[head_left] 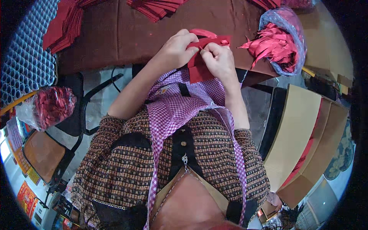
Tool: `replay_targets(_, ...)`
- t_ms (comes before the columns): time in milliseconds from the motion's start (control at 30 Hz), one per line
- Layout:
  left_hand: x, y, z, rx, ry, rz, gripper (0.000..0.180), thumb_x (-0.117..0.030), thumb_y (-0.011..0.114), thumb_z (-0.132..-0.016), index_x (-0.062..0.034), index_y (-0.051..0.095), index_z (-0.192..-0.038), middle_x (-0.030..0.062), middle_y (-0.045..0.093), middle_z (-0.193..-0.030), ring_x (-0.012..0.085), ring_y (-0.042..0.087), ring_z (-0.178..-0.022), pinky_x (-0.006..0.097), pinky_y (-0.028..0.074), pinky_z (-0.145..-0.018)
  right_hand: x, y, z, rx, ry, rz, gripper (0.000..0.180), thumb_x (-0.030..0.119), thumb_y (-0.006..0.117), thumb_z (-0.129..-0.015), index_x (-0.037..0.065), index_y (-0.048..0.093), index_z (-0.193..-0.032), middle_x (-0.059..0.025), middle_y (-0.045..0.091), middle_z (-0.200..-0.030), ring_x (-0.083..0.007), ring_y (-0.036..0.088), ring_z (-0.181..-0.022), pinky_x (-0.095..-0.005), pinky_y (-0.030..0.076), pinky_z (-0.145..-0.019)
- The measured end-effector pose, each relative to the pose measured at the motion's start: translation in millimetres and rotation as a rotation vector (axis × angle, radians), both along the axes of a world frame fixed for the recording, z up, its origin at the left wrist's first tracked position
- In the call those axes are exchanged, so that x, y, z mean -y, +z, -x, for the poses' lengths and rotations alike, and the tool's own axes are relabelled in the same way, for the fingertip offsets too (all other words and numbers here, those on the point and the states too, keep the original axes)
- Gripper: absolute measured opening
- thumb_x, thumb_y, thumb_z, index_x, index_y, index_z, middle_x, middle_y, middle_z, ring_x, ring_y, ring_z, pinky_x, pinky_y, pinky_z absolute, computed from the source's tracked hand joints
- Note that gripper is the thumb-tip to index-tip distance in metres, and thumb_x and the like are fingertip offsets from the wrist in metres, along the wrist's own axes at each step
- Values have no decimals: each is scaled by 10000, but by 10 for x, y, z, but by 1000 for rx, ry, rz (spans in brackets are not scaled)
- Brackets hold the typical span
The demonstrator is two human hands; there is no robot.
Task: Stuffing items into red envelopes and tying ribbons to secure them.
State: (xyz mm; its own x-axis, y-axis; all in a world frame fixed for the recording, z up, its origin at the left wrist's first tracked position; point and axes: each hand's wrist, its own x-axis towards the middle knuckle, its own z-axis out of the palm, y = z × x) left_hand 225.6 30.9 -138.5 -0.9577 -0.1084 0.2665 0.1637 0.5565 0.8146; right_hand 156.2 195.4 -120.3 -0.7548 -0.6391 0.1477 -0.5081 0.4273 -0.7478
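In front of me, at the near edge of the brown-covered table, a flat red rectangular piece (200,73) like a paper bag or envelope hangs partly over my lap. A shiny red ribbon (204,33) loops above its upper end. My left hand (179,48) is closed in a pinch at the ribbon and the upper left of the piece. My right hand (219,60) is closed too, thumb and forefinger pinching near the middle of the top. The exact spot between the fingertips is partly hidden. A plastic bag of cut red ribbons (276,48) lies to the right.
Stacks of red folded pieces (65,28) lie along the far side of the brown tablecloth (103,38). A plastic-wrapped red bundle (53,107) is at the left by a black chair (73,103). An open cardboard box (295,134) with red contents stands at my right.
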Motion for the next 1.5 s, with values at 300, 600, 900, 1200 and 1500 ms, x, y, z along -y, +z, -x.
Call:
replay_targets(300,-33,39,-28,5,-5,19,198,-40,651,-748,29,590,-923,161,558,-867,309,577,-824,357,467,-743,26,50,-31,-23,-41,-124,177,169,594,-741,-4,626,-729,-167,565,-561,-236,593,-515,-367,458,-543)
replay_targets(600,-54,30,-49,17,2,-9,182,-69,630,-756,-16,604,-928,169,546,-907,360,569,-871,421,466,-764,33,48,-30,-80,-28,-103,181,173,589,-730,-1,633,-706,-195,572,-578,-317,610,-554,-393,474,-568)
replay_targets(900,-18,-9,-19,0,-36,-15,206,-32,650,-737,40,612,-926,136,565,-862,257,583,-826,316,468,-747,20,26,0,-22,6,-103,167,160,597,-729,-2,615,-697,-178,555,-561,-280,595,-522,-378,460,-551)
replay_targets(1200,65,-136,4,238,3,-226,242,-48,641,-784,29,620,-1012,101,588,-933,170,574,-871,295,460,-769,17,-45,32,-46,24,-81,179,174,603,-739,-1,610,-698,-170,559,-564,-273,598,-541,-371,462,-577)
replay_targets(1500,34,-116,-1,94,46,-62,229,-48,664,-743,-13,605,-961,119,575,-984,246,568,-924,327,453,-834,65,-66,37,-37,19,-65,185,186,603,-748,7,611,-702,-175,568,-584,-317,589,-570,-393,464,-664)
